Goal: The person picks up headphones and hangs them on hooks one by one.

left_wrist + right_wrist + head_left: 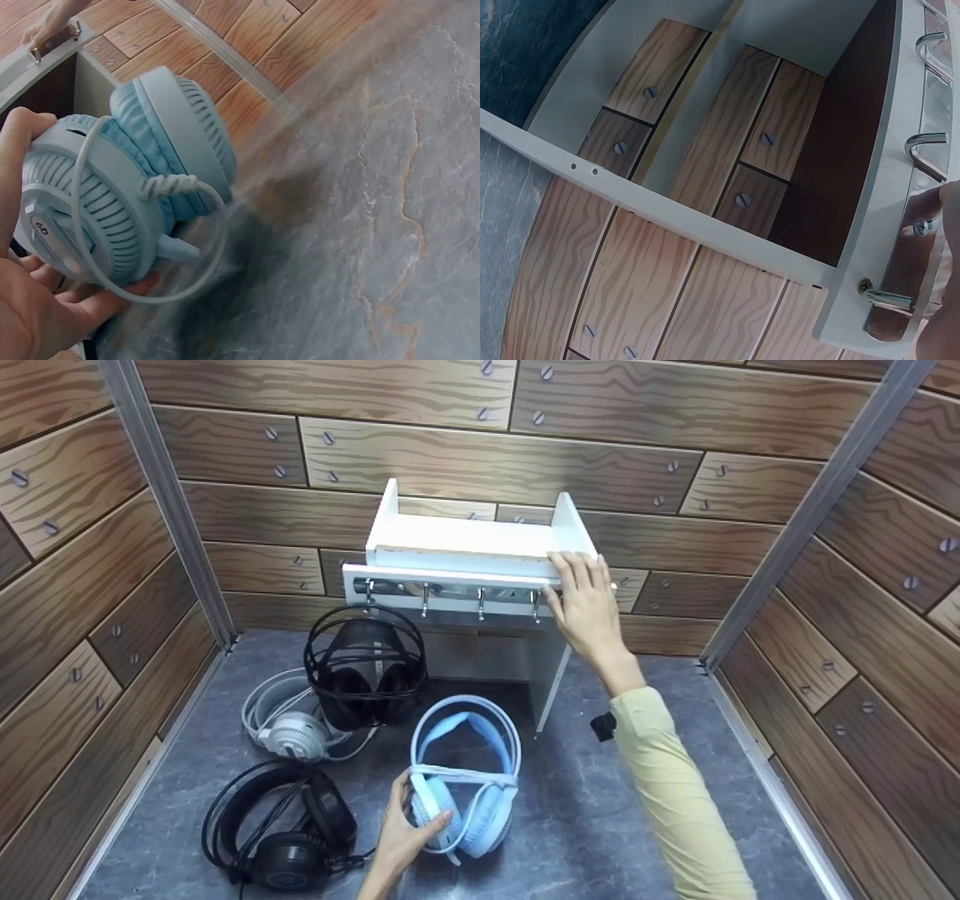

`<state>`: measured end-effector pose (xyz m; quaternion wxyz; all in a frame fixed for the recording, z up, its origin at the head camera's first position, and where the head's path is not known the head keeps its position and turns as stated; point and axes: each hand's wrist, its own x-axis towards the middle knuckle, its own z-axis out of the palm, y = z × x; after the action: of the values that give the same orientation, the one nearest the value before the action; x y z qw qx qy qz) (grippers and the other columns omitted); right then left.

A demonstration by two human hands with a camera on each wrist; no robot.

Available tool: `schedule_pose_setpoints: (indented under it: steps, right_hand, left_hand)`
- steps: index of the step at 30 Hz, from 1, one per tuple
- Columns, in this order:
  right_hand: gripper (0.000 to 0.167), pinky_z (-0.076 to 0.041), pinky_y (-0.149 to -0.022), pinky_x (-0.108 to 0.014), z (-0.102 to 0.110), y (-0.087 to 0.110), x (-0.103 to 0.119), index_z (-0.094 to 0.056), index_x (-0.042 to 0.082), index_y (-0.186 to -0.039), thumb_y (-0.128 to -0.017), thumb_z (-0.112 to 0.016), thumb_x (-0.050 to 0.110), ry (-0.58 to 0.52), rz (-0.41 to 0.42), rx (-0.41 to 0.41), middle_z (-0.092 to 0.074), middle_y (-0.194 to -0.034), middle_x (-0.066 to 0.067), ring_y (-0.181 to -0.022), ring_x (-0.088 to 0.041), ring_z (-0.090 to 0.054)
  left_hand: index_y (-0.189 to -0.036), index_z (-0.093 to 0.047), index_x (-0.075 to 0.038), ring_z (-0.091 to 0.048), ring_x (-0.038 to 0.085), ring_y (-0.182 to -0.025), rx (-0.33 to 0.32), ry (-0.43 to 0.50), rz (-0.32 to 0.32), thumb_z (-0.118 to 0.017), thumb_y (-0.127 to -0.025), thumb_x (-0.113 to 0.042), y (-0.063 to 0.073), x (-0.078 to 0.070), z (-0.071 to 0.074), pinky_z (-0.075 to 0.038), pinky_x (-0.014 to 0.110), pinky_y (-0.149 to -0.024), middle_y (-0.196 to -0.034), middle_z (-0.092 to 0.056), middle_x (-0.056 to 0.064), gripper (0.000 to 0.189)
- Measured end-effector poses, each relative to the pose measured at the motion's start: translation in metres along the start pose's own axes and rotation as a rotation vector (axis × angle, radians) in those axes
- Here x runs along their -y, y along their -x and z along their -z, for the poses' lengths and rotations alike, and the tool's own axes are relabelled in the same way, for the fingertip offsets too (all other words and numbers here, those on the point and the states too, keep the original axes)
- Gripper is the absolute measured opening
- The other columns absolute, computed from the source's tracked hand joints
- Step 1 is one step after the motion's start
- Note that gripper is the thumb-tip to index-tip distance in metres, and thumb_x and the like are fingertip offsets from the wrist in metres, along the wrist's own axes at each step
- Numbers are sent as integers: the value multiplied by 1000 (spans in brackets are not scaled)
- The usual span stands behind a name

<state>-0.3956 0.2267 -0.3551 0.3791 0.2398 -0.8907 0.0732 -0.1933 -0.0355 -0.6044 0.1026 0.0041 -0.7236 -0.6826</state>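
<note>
Light blue headphones [487,810], wrapped with their own cable, are held in my left hand [405,829]. Its thumb and fingers grip the left ear cup, and the headband arches upward. In the left wrist view the ear cup [112,202] sits between thumb and fingers. My right hand [589,607] rests on the right end of a white shelf unit [465,534], fingers over its front rail and thumb near the rightmost hook [535,606]. Several metal hooks line that rail. Black headphones [365,675] hang at the leftmost hook.
White-grey headphones [296,735] lie behind the hanging pair, on the grey marbled surface [585,825]. Another black pair [289,859] lies at the front left. A small black object [603,727] is beside my right sleeve. Wood-patterned walls [465,457] enclose the space.
</note>
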Motion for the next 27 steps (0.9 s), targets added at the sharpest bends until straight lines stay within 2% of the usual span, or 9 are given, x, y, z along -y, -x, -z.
schedule_pose_setpoints:
  steps: [6, 10, 14, 17, 20, 23, 27]
  right_hand:
    - [47, -21, -121, -56, 1, -1, 0, -44, 8, -147, -107, -45, 34, 3, 7, -8, -50, -138, -15, -135, -35, -39]
    - [48, -18, -123, -54, 1, 0, 1, -43, 9, -148, -107, -44, 34, -7, -2, 4, -49, -139, -15, -136, -34, -38]
    - [48, -14, -124, -51, 1, 0, 1, -43, 10, -149, -108, -42, 35, -14, -14, 24, -48, -142, -14, -138, -33, -36]
    - [48, -14, -124, -52, 0, 0, 1, -43, 10, -149, -108, -42, 35, -14, -12, 25, -48, -142, -14, -138, -33, -36]
    - [48, -14, -124, -52, 0, 0, 0, -43, 10, -149, -108, -41, 35, -8, -10, 23, -48, -141, -14, -138, -33, -36]
    - [48, -14, -124, -52, -1, 0, 1, -43, 10, -149, -108, -41, 36, -5, -12, 24, -48, -141, -14, -138, -33, -36]
    - [48, -14, -124, -51, 0, 0, 1, -44, 10, -148, -108, -42, 36, -14, -13, 18, -49, -141, -14, -138, -33, -36]
  left_hand:
    - [-150, -35, 2, -47, 37, -134, -40, 11, -22, -90, -72, -16, -2, -9, 3, -35, 56, -113, -146, -49, 26, 97]
    - [-150, -36, 1, -46, 35, -134, -71, 7, -58, -91, -70, -15, -1, -13, 5, -36, 55, -111, -146, -49, 24, 98]
    - [-151, -35, -1, -47, 32, -134, -88, -3, -106, -91, -70, -14, -2, -15, 8, -41, 47, -108, -146, -50, 22, 99]
    - [-151, -35, -2, -47, 29, -134, -95, -2, -118, -91, -71, -15, -3, -17, 11, -42, 41, -108, -147, -50, 20, 99]
    - [-151, -36, -2, -47, 28, -133, -105, 19, -126, -91, -70, -14, -4, -19, 14, -41, 36, -107, -146, -51, 18, 99]
    - [-151, -36, -2, -47, 26, -135, -122, 32, -143, -91, -69, -13, -5, -21, 17, -39, 24, -107, -147, -51, 16, 99]
    - [-151, -36, -1, -43, 26, -138, -139, 43, -167, -91, -68, -12, -7, -25, 21, -36, 19, -109, -150, -48, 17, 100]
